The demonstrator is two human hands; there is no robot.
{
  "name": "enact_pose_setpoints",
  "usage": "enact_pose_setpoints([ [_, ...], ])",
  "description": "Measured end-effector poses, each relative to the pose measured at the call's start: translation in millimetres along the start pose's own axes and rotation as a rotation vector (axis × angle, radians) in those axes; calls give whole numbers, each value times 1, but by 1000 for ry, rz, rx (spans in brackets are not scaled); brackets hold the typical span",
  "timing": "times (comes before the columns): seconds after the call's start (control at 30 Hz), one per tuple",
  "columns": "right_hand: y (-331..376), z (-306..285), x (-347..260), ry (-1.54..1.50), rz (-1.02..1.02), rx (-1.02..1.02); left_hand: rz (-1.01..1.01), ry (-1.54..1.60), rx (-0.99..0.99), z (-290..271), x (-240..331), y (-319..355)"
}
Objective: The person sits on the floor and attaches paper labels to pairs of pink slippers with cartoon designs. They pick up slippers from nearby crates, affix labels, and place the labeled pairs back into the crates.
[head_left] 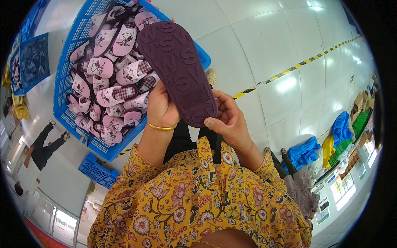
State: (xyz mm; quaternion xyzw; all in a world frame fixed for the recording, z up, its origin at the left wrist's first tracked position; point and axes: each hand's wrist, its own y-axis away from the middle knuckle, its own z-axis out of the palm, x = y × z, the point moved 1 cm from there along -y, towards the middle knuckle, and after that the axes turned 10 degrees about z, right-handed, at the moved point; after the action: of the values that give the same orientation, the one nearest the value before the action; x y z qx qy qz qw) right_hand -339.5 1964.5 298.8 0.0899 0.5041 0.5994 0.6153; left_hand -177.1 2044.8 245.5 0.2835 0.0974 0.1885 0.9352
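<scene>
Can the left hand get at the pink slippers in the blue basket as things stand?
Probably, with one snag: the blue basket is open and its pink slippers look close, but the left hand is gripping a purple slipper sole alongside the right hand.

A hand can pass over the floor point(273, 45) beyond the right edge of the blue basket point(202, 59); the raised slipper point(178, 74) obstructs that edge, heaped slippers point(100, 67) the interior.
</scene>
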Motion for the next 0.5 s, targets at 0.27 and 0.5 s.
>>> enact_pose_setpoints([
  [0.27,-1,-4,-1,11,-9,-2,5,-6,18,0,-2,-3],
  [0.5,-2,-5,-4,2,-13,-14,21,-33,43,-1,-3,-5],
])
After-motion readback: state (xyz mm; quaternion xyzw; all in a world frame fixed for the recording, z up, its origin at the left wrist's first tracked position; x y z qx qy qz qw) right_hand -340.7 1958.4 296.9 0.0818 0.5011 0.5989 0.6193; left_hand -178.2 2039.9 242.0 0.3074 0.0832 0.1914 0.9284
